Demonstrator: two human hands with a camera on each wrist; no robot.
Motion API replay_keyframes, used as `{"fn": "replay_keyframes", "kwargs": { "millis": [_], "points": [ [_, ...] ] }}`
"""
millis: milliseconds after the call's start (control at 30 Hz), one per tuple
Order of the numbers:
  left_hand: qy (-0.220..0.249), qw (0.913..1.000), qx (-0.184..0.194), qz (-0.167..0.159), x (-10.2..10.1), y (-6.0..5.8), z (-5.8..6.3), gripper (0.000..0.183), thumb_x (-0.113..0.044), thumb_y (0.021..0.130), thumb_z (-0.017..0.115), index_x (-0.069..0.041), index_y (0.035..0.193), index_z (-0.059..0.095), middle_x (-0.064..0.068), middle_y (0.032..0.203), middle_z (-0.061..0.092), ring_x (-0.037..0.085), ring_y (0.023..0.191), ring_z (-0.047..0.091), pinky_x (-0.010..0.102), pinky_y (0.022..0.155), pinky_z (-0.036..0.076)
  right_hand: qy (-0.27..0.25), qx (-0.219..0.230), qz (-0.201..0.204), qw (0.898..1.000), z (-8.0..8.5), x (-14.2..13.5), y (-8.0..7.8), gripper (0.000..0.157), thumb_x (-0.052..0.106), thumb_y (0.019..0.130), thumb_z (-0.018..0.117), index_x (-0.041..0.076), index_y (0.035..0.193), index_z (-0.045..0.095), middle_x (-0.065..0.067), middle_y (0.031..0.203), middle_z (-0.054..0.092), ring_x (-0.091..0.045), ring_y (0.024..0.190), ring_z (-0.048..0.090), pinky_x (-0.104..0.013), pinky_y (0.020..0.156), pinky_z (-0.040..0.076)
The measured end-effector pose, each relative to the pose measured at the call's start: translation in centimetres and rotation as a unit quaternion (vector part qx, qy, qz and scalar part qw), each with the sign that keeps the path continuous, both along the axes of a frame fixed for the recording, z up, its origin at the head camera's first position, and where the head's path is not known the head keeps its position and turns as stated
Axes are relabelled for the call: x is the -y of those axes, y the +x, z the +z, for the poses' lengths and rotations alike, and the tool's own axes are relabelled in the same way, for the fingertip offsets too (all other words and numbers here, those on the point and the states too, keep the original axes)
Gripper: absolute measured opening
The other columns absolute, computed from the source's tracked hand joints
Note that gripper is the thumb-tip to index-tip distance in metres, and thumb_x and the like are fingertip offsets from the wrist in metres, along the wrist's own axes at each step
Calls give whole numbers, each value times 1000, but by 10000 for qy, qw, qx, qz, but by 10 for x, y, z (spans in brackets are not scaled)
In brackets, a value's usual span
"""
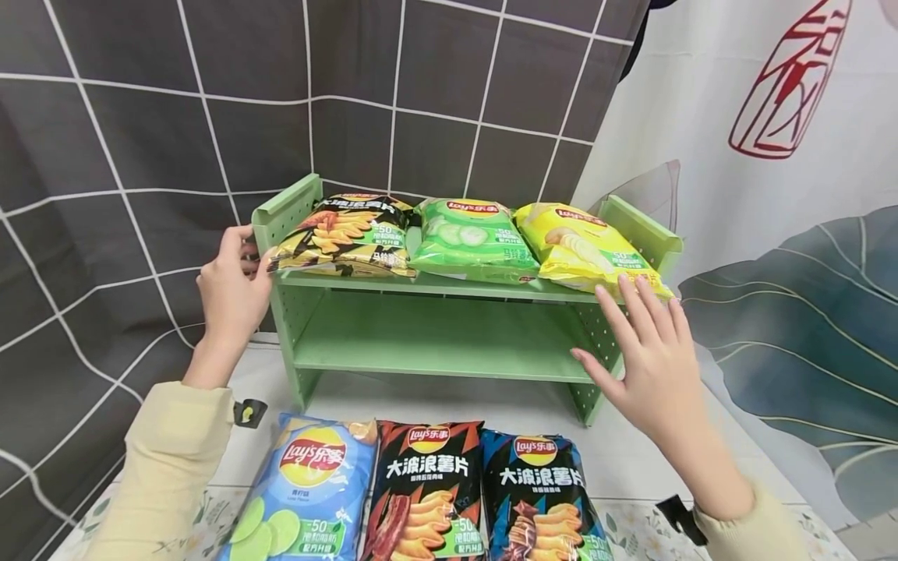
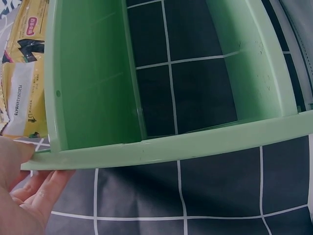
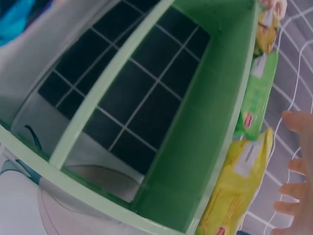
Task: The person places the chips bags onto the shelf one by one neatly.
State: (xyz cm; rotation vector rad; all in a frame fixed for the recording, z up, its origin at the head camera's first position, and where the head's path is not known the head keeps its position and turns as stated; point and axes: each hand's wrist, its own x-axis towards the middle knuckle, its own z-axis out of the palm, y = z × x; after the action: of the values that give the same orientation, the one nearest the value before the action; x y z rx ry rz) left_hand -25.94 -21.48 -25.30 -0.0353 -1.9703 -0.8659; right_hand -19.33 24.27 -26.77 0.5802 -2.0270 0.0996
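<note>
A green two-tier shelf [image 1: 435,331] stands on the white table. Its left side panel is between the thumb and fingers of my left hand [image 1: 233,292], which grips it by the edge, as the left wrist view also shows. A black-and-gold chip bag [image 1: 347,238] lies on the top tier beside that hand. To its right are a green chip bag [image 1: 473,243] and a yellow chip bag [image 1: 585,245]. My right hand [image 1: 652,370] is spread in front of the yellow bag, fingers extended and holding nothing. In the right wrist view a small gap separates these fingers from the bags.
In front of the shelf lie a light-blue chip bag [image 1: 305,483], a black-and-red chip bag [image 1: 428,491] and a dark-blue chip bag [image 1: 543,495] in a row. A dark grid-patterned cloth [image 1: 266,140] hangs behind. At the right is a patterned cloth [image 1: 800,312].
</note>
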Motion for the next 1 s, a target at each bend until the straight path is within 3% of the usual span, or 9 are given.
{"fn": "replay_keyframes", "kwargs": {
  "millis": [100,233,300,533,633,833,1000],
  "points": [
    [24,10000,23,6,0,0,0,32,-9,91,60,1,122,55,28,105,68,43,87,69,55,90,45,146,8,82,9999,-8,3,10,73,66,93,35,15,143,46,-17,146,46,-31,141,35,-55,117,19],
    [28,10000,17,5,-1,1,0,32,-8,91,60,1,121,55,28,105,68,43,87,69,55,91,45,322,368,161,9987,-19,7,27,74,66,94,34,13,143,46,-15,149,44,-32,141,35,-54,117,18],
    [33,10000,9,3,-1,2,1,32,-8,91,59,2,121,55,28,105,68,44,87,69,55,92,45,427,685,134,9966,-26,10,36,75,67,94,32,13,145,43,-12,152,39,-31,143,31,-52,119,15],
    [19,10000,-29,20,1,1,3,32,-7,91,60,2,121,55,28,105,68,44,87,69,56,93,43,624,986,479,9920,-57,21,62,71,62,96,32,10,142,47,-12,152,39,-31,143,31,-40,122,4],
    [23,10000,-28,31,2,1,3,32,-7,90,60,1,121,55,28,106,68,43,87,69,55,93,43,687,1309,439,9880,-68,21,71,70,62,96,32,12,143,46,-11,153,38,-26,146,26,-37,122,0],
    [0,10000,16,34,2,0,2,32,-8,91,60,1,121,55,28,106,68,43,87,69,56,94,42,618,1288,457,9887,-81,18,81,70,63,96,33,13,143,46,-7,154,38,-19,148,22,-31,122,-1],
    [18,10000,38,5,0,0,1,32,-8,91,60,1,122,55,28,107,68,43,87,68,56,94,42,972,1203,510,9867,-94,14,87,71,64,95,32,12,142,46,-1,159,27,-12,150,14,-27,121,-1]
  ]
}}
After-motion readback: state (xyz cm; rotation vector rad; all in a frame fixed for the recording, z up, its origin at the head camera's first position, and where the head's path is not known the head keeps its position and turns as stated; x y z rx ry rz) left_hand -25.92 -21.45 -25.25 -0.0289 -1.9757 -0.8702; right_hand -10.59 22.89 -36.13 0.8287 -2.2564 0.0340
